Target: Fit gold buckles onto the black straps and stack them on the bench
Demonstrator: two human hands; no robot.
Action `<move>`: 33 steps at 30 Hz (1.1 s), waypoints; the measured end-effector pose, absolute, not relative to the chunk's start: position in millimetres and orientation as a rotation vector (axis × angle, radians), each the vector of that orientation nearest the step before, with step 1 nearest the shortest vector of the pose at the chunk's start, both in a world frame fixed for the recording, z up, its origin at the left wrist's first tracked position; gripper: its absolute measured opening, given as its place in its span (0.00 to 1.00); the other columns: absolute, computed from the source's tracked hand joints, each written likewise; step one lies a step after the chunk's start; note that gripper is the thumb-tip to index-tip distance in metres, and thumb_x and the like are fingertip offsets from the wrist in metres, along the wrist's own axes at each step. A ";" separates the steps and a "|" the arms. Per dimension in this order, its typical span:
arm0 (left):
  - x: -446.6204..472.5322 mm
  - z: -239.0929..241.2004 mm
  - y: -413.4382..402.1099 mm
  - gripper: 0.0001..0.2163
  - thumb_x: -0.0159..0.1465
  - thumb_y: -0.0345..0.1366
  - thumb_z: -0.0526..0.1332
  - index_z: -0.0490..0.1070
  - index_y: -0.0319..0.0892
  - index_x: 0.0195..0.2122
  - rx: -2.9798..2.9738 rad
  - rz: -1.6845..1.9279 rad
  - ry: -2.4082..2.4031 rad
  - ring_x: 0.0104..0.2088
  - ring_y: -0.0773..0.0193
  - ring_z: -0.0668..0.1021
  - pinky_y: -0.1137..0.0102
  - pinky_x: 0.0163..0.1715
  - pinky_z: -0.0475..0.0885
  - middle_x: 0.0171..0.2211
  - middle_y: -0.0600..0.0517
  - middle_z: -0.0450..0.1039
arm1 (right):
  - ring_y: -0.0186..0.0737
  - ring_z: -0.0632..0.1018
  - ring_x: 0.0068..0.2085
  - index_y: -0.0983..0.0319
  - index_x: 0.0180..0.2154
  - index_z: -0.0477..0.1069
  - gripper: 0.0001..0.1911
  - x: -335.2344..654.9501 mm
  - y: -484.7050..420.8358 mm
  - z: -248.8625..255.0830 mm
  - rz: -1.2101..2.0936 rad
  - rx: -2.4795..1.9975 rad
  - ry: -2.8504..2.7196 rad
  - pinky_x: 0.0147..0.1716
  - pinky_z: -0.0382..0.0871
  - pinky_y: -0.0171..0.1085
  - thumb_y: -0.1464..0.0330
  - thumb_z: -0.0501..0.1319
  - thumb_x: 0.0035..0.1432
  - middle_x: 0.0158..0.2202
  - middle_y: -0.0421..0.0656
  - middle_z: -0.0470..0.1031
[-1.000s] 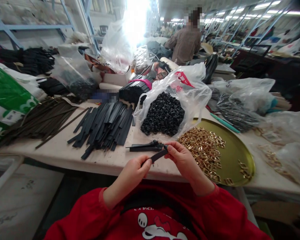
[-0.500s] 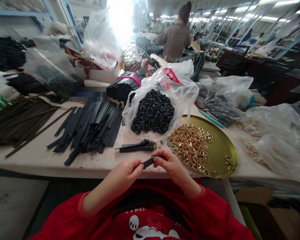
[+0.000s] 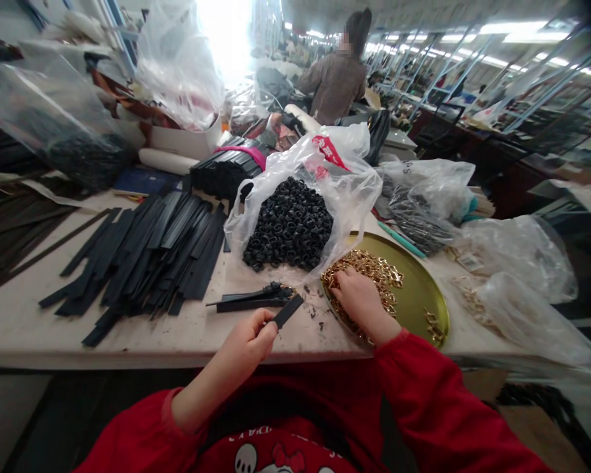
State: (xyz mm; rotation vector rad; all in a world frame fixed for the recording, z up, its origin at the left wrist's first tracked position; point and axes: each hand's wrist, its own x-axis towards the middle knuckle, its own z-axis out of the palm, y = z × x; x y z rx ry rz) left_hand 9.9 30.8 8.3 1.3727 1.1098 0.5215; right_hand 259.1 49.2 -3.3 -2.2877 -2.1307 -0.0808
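My left hand (image 3: pixel 253 336) is closed on a flat black strap (image 3: pixel 290 310), pinched between thumb and fingers near the table edge. The strap's free end points up and to the right. My right hand (image 3: pixel 362 301) reaches into a pile of small gold buckles (image 3: pixel 387 272) on a round gold tray (image 3: pixel 418 259). Its fingers are bent down, and the tips are partly lost among the buckles, so what they grip is unclear. Just beyond my left hand lies a small bunch of black straps (image 3: pixel 253 301) with gold metal at the right end.
A plastic bag (image 3: pixel 347 187) spreads open around many black loops (image 3: pixel 290 223). Loose black strips (image 3: pixel 160 253) cover the left side. More plastic bags (image 3: pixel 522 256) lie at the right. A person in brown (image 3: pixel 337 85) stands farther back.
My right hand has let go of the strap and moved right to the buckles on the tray. My left hand keeps hold of the strap. The view has shifted slightly.
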 end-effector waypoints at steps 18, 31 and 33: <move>11.5 12.5 10.0 0.10 0.61 0.40 0.50 0.65 0.40 0.35 1.387 0.630 1.083 0.17 0.73 0.64 0.76 0.18 0.60 0.24 0.57 0.68 | 0.29 0.68 0.23 0.58 0.40 0.68 0.17 192.5 9.2 11.5 1.322 -1.133 -0.902 0.25 0.62 0.30 0.64 0.66 0.46 0.21 0.33 0.66; -5.2 9.8 1.3 0.10 0.63 0.35 0.50 0.70 0.42 0.38 1.877 0.560 1.077 0.33 0.64 0.73 0.70 0.36 0.65 0.33 0.52 0.73 | 0.24 0.70 0.23 0.62 0.32 0.73 0.16 147.8 -19.9 -1.8 1.655 -0.988 -0.258 0.23 0.68 0.25 0.67 0.71 0.38 0.25 0.35 0.71; -2.7 7.0 1.6 0.09 0.62 0.35 0.51 0.69 0.41 0.37 1.836 0.580 1.066 0.34 0.63 0.73 0.69 0.37 0.65 0.34 0.51 0.73 | 0.25 0.70 0.23 0.62 0.31 0.72 0.14 138.1 -25.1 -4.9 1.609 -1.029 -0.367 0.23 0.67 0.26 0.65 0.70 0.40 0.24 0.35 0.71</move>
